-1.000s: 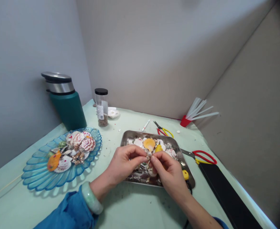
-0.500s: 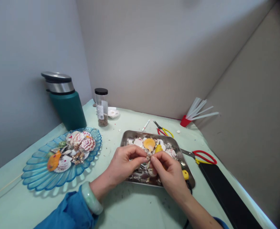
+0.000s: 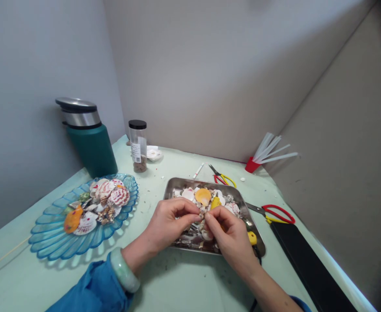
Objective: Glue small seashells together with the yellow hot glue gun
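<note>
Over the metal tray (image 3: 174,185), a small shell-like piece (image 3: 203,212) is pinched between the fingertips of the left hand (image 3: 168,221) and right hand (image 3: 233,235), about equally near both, its long axis hidden.

Both hands (image 3: 168,220) over shell-filled tray (image 3: 172,187)

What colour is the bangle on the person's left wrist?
The bangle is pale green with whitish patches; it shows in the head view.
</note>
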Motion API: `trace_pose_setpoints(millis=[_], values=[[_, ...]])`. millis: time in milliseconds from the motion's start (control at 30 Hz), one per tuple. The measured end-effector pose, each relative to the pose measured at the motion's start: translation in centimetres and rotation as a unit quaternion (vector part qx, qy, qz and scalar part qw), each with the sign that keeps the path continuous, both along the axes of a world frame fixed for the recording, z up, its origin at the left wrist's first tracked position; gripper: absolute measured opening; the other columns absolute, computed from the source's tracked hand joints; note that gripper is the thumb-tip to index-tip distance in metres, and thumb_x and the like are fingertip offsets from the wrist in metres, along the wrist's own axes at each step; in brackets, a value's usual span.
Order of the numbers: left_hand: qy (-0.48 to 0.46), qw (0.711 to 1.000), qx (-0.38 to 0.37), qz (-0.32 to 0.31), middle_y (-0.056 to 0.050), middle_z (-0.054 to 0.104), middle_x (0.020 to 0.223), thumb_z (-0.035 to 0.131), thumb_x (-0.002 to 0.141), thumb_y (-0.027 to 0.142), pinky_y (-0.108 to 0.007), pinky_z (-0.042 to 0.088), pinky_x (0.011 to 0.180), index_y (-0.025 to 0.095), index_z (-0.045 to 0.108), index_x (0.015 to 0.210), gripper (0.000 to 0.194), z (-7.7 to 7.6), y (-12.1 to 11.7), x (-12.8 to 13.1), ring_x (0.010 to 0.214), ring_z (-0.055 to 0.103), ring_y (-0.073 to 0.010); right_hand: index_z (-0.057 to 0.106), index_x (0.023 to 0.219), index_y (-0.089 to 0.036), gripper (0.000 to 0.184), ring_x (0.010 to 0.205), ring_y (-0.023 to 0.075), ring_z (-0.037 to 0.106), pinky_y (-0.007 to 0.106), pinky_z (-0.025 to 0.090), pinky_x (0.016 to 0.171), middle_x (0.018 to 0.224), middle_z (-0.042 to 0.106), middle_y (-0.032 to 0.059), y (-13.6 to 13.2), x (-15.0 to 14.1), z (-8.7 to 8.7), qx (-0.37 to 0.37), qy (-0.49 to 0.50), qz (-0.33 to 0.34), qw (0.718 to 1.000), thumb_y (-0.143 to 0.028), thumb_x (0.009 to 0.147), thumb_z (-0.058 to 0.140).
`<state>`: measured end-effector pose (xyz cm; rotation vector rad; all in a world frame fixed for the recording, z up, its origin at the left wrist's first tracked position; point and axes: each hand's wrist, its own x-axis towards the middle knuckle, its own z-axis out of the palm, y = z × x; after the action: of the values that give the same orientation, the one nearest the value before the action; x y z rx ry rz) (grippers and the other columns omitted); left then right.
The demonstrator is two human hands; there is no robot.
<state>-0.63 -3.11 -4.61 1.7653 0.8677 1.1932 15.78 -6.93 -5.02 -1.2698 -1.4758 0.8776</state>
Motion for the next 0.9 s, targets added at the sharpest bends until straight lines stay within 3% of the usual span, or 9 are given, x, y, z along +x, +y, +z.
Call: trace_pose_setpoints(millis=[233, 467, 633, 900], values=[[-0.003, 1.0, -0.025, 0.0, -0.005, 0.071, 0.077, 0.068, 0.074, 0.016, -0.026, 0.052, 0.071, 0.015, 0.07, 0.071, 0.004, 0.14, -0.07, 0.03, 0.073, 0.065, -0.0158, 0.054, 0.07, -0.018, 0.026, 0.05, 0.0102, 0.045, 0.021, 0.038, 0.047, 0.058, 0.051, -0.003, 0.1, 0.12, -0.39, -0.008, 0.027, 0.011, 1.0, -0.037, 0.087, 0.056], [-0.032, 0.993, -0.112, -0.009, -0.005, 0.07, 0.08, 0.071, 0.07, 0.02, -0.027, 0.053, 0.067, 0.014, 0.066, 0.082, 0.015, 0.17, -0.04, 0.19, 0.071, 0.065, -0.0161, 0.056, 0.073, -0.018, 0.026, 0.051, 0.01, 0.045, 0.021, 0.038, 0.047, 0.062, 0.053, -0.0019, 0.19, 0.2, -0.66, -0.008, 0.043, 0.007, 0.999, -0.04, 0.087, 0.056], [0.034, 0.995, -0.098, -0.008, 0.0, 0.065, 0.067, 0.069, 0.071, 0.02, -0.021, 0.046, 0.053, 0.015, 0.064, 0.085, 0.016, 0.29, -0.11, 0.15, 0.058, 0.058, -0.0116, 0.057, 0.074, -0.018, 0.024, 0.05, 0.0095, 0.044, 0.02, 0.037, 0.046, 0.06, 0.051, -0.0027, 0.13, 0.21, -0.7, -0.001, 0.047, 0.005, 0.999, -0.038, 0.087, 0.057], [0.06, 0.993, -0.096, -0.032, 0.004, 0.06, 0.057, 0.068, 0.073, 0.022, -0.021, 0.044, 0.052, 0.017, 0.06, 0.09, 0.019, 0.26, -0.26, 0.12, 0.053, 0.057, -0.0118, 0.057, 0.077, -0.018, 0.022, 0.051, 0.0093, 0.042, 0.021, 0.035, 0.047, 0.058, 0.048, -0.0043, 0.26, 0.36, -0.65, -0.019, 0.063, 0.026, 0.998, -0.037, 0.088, 0.057]])
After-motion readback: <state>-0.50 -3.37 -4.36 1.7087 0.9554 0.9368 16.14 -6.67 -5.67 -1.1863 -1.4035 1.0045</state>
